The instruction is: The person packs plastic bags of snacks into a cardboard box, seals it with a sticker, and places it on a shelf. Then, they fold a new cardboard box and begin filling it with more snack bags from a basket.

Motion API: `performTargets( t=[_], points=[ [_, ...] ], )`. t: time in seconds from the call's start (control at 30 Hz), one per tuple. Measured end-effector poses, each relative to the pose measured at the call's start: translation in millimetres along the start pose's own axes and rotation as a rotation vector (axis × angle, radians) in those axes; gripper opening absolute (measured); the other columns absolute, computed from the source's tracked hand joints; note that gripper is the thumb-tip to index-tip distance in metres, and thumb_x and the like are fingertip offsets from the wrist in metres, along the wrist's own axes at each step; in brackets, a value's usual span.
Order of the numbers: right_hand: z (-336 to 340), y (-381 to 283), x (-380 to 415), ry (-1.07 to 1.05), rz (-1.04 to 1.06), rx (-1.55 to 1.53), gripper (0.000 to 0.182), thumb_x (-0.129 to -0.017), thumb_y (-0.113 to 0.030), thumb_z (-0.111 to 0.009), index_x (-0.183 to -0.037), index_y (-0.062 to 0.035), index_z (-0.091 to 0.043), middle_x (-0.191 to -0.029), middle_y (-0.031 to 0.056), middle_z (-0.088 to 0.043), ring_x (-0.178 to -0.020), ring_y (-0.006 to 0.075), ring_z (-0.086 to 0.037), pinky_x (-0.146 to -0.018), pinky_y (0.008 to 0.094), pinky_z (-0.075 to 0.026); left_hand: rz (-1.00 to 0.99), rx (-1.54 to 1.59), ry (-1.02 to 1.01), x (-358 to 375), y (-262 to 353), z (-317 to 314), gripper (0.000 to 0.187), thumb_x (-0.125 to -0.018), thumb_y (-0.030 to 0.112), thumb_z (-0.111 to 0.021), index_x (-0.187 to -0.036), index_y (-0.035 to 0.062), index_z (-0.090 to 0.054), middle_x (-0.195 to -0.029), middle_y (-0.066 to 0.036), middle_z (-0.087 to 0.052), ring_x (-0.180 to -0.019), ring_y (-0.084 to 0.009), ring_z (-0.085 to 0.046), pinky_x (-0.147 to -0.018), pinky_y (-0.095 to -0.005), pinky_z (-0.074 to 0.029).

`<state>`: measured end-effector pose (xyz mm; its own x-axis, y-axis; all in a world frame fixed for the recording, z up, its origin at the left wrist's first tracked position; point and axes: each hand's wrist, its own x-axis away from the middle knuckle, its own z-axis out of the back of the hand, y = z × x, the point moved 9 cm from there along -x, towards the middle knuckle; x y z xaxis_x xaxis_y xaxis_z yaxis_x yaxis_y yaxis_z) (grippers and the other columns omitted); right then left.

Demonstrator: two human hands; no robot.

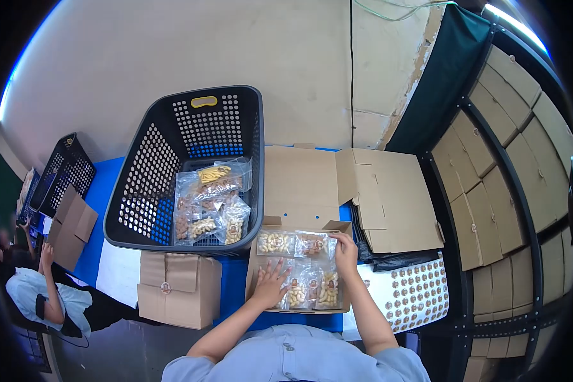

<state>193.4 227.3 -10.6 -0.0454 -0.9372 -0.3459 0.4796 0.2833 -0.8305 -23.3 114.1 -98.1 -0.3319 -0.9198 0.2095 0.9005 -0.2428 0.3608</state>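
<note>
An open cardboard box (345, 302) in front of me holds several clear packets of nuts. My left hand (270, 284) lies with its fingers spread over the lower left packets, among them a packet of pale nuts (297, 294). At the box's upper right corner, my right hand (346, 256) has its fingers bent in at the edge of a packet of brown nuts (313, 244). Left of that one lies a packet of pale, curved nuts (275, 242). Another pale packet (328, 290) sits at the lower right. The box's lid (301, 184) is folded back, away from me.
A black perforated basket (248, 159) with more packets (211, 200) stands at the left, above a closed carton (179, 290). Flat cardboard boxes (398, 197) and a sticker sheet (414, 296) are right. Carton-filled shelves (522, 165) line the far right. A co-worker (51, 296) stands far left.
</note>
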Motion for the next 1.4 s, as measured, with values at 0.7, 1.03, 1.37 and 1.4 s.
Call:
performTargets(
  t=[0.7,1.03,1.37,1.4],
  points=[
    [-64,-296,-136,-0.174,0.737,0.093,0.024,-0.077,0.008,-0.056,-0.093,-0.0054,-0.067,-0.101,0.0109,-0.063,-0.106,0.0323,-0.056,-0.092,0.0399,-0.044,0.091,0.155,0.763,88,-137,437,0.022,-0.092,0.014,-0.052,-0.104,0.0019,-0.065,-0.100,-0.014,-0.066,-0.093,-0.0285,-0.063,-0.084,-0.0357,-0.048],
    [-313,-363,-126,-0.780,1.327,0.385,0.012,-0.072,-0.008,-0.061,-0.083,-0.0032,-0.063,-0.092,0.0100,-0.059,-0.094,0.0273,-0.055,-0.080,0.0391,-0.046,0.328,0.018,0.380,60,-243,374,0.023,-0.090,0.017,-0.051,-0.107,0.0070,-0.063,-0.086,-0.019,-0.066,-0.084,-0.0349,-0.064,-0.075,-0.0443,-0.050],
    [-479,-200,26,-1.846,1.100,0.918,0.032,-0.082,-0.027,-0.058,-0.108,-0.0115,-0.070,-0.139,0.0161,-0.045,-0.123,0.0335,-0.046,-0.090,0.0464,-0.047,0.459,-0.007,0.404,71,-283,386,0.020,-0.091,0.020,-0.051,-0.102,0.0066,-0.061,-0.081,-0.018,-0.066,-0.081,-0.0353,-0.064,-0.072,-0.0453,-0.050],
    [-476,-180,33,-1.850,1.096,0.912,0.032,-0.082,-0.027,-0.058,-0.108,-0.0115,-0.070,-0.139,0.0161,-0.045,-0.123,0.0335,-0.046,-0.090,0.0464,-0.047,0.459,-0.006,0.398,66,-282,387,0.020,-0.091,0.020,-0.051,-0.102,0.0066,-0.061,-0.081,-0.018,-0.066,-0.081,-0.0353,-0.064,-0.072,-0.0453,-0.050]
  ],
)
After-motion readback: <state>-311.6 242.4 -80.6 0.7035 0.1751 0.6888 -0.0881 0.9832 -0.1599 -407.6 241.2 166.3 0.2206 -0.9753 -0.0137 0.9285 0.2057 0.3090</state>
